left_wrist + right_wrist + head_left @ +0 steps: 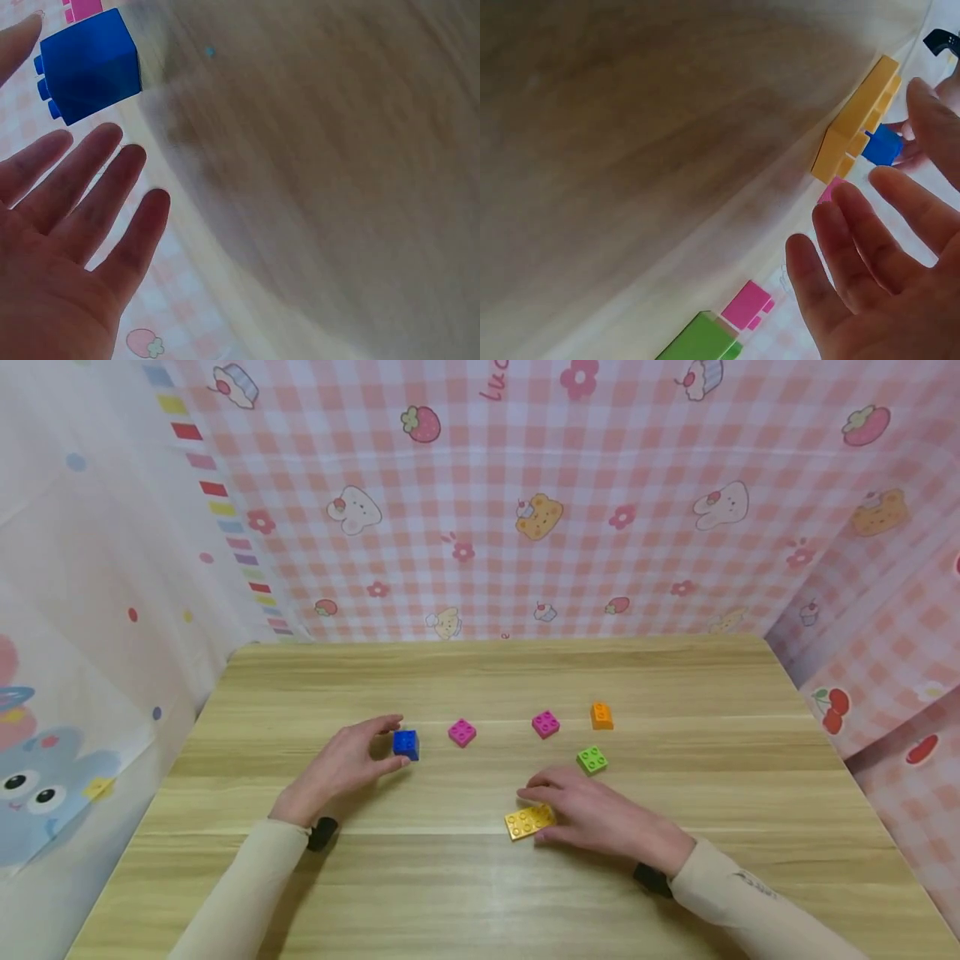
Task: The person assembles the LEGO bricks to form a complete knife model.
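A blue toy brick (406,744) stands on the wooden table between the thumb and fingers of my left hand (347,768). In the left wrist view the fingers are spread, with a gap between them and the blue brick (94,66). My right hand (592,814) reaches over one end of a yellow brick (522,823) with two rows of studs. In the right wrist view the fingers are loosely extended and the yellow brick (855,124) lies beyond the fingertips. A lime green brick (592,760) sits just past the right hand.
Two magenta bricks, one left (462,732) and one right (546,723), lie in the middle of the wooden table (450,893). An orange brick (602,716) is farther right. Behind the table's far edge hangs a pink checked cloth (495,468); a white printed cloth (97,552) hangs on the left.
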`<action>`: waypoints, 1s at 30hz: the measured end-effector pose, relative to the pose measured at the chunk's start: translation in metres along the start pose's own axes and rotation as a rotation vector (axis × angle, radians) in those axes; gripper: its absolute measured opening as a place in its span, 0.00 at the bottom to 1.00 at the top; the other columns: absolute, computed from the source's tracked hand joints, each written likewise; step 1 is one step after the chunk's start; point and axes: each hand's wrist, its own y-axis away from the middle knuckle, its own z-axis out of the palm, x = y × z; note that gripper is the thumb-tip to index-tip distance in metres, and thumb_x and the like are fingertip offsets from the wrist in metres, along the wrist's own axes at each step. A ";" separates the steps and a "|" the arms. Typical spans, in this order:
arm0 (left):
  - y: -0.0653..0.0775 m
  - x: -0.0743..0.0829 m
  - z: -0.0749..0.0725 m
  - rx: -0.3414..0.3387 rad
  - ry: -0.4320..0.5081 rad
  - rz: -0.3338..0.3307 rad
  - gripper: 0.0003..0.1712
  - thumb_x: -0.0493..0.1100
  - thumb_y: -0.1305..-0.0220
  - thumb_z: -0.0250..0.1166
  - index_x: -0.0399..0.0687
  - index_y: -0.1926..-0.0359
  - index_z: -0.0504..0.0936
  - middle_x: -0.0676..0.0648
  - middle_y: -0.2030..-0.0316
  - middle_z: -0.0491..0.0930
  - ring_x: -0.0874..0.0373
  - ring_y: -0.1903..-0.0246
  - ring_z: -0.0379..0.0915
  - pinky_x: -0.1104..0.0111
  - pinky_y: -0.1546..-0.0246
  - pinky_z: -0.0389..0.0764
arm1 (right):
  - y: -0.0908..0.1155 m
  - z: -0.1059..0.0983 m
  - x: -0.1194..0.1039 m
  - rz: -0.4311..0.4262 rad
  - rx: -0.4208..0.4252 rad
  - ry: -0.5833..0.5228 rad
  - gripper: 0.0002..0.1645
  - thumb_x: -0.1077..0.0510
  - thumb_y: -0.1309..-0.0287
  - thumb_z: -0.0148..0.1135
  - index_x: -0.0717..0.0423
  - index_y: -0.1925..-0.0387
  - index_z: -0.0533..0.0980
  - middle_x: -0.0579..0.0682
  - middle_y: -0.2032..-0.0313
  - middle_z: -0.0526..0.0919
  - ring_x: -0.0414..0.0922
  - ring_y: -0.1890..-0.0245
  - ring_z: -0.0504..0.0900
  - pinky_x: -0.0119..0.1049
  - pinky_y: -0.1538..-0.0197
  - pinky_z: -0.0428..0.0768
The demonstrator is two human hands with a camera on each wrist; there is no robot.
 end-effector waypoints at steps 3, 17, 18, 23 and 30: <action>-0.002 -0.002 0.000 -0.010 0.040 -0.001 0.40 0.52 0.35 0.74 0.40 0.28 0.72 0.37 0.39 0.81 0.41 0.40 0.78 0.44 0.36 0.74 | -0.002 0.001 -0.001 -0.001 -0.017 -0.003 0.34 0.46 0.39 0.75 0.55 0.35 0.78 0.47 0.42 0.79 0.44 0.42 0.75 0.44 0.37 0.78; -0.009 -0.007 0.003 -0.019 0.074 0.039 0.25 0.42 0.34 0.73 0.36 0.40 0.80 0.38 0.48 0.85 0.45 0.49 0.82 0.50 0.44 0.82 | -0.007 0.006 -0.001 -0.069 -0.011 0.072 0.18 0.55 0.37 0.74 0.57 0.48 0.83 0.47 0.50 0.80 0.42 0.50 0.77 0.40 0.44 0.81; -0.009 -0.007 0.004 -0.018 0.070 0.036 0.24 0.42 0.33 0.73 0.35 0.41 0.81 0.39 0.48 0.85 0.45 0.50 0.82 0.50 0.45 0.82 | -0.006 0.006 -0.001 -0.067 -0.005 0.072 0.18 0.55 0.37 0.74 0.57 0.48 0.83 0.47 0.51 0.80 0.42 0.50 0.77 0.40 0.44 0.81; -0.008 -0.003 0.007 0.001 0.073 0.026 0.21 0.41 0.33 0.72 0.35 0.43 0.81 0.38 0.51 0.86 0.44 0.51 0.83 0.50 0.46 0.83 | -0.004 0.005 -0.002 0.031 0.013 0.006 0.20 0.54 0.36 0.73 0.57 0.45 0.81 0.47 0.49 0.81 0.42 0.49 0.79 0.41 0.43 0.82; -0.003 0.013 0.014 0.049 0.100 0.035 0.21 0.42 0.33 0.73 0.37 0.43 0.81 0.36 0.51 0.86 0.42 0.51 0.84 0.49 0.46 0.84 | -0.002 0.000 -0.002 0.145 0.034 -0.096 0.22 0.53 0.34 0.71 0.56 0.42 0.79 0.47 0.47 0.81 0.42 0.49 0.80 0.42 0.43 0.83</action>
